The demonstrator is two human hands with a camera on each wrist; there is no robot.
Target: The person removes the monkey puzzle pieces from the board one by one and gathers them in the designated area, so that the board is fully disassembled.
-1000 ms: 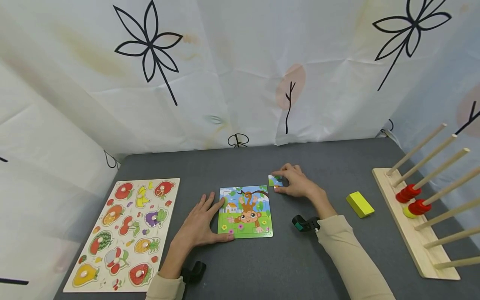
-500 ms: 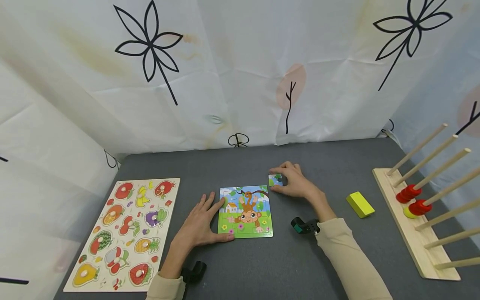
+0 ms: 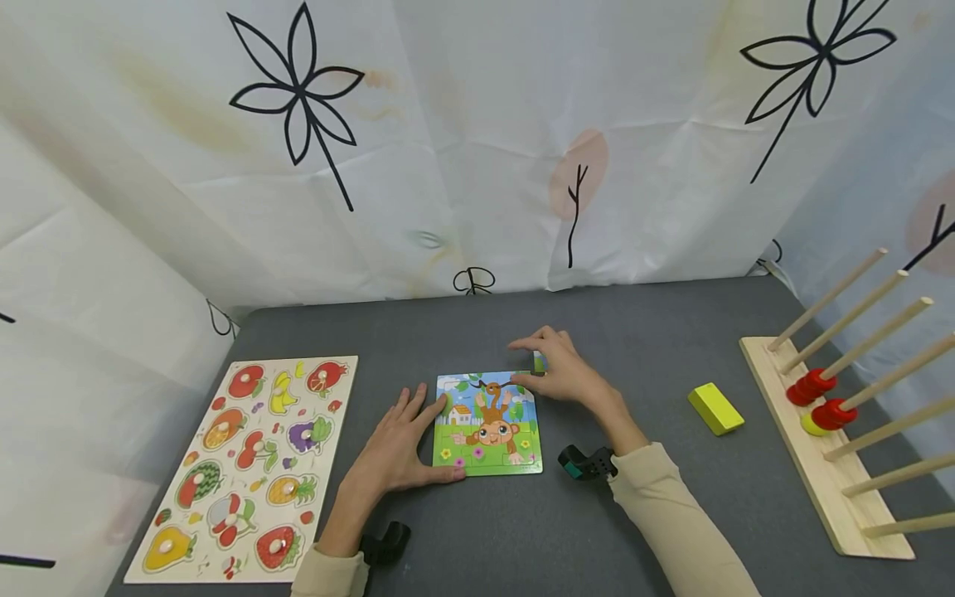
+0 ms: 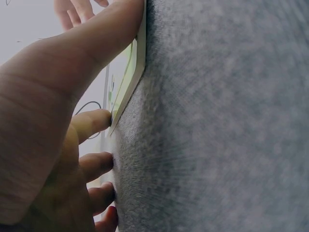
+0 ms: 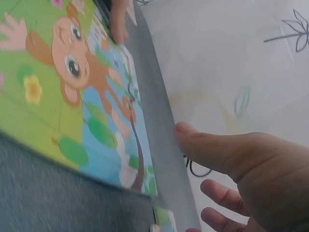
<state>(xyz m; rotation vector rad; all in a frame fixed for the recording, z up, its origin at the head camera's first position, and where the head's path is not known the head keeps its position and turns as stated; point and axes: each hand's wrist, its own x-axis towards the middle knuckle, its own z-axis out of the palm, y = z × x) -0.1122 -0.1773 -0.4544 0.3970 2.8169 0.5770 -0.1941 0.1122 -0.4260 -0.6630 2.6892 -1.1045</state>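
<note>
A square monkey jigsaw puzzle lies flat on the grey table, its picture facing up. My left hand rests at its left side with spread fingers; the thumb touches the lower left corner and the index finger the left edge. Over the puzzle's upper right corner hovers my right hand, thumb and index finger apart and nothing between them, as the right wrist view also shows. Behind that hand a loose puzzle piece lies on the table, mostly hidden; its edge shows in the right wrist view.
To the left lies a fruit peg board. A yellow block sits right of the right arm. At the far right stands a wooden peg rack with red and yellow rings. A white patterned cloth hangs behind the table.
My right hand has moved left from beside the loose piece to the puzzle's upper right corner, leaving the piece on the table. The left hand has stayed in place.
</note>
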